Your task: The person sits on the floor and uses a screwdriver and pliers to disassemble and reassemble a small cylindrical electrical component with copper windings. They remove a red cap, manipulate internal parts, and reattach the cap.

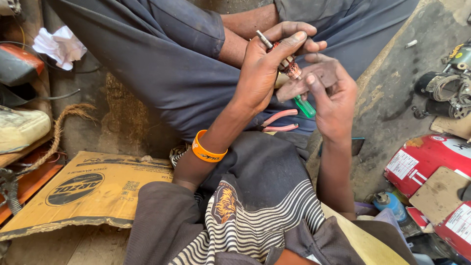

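Gripping one small motor armature (285, 63) in your left hand (262, 73), at twelve o'clock.
Your right hand (332, 95) closes on one green-handled screwdriver (304, 106); two pink plier handles (278, 120) lie at six o'clock of it.

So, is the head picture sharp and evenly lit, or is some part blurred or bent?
Head view: soft even daylight, no hard shadows or glare; left hand and motor rotor are sharp; the edges bow from wide-lens distortion, seen at the cardboard sheet and red cylinder.
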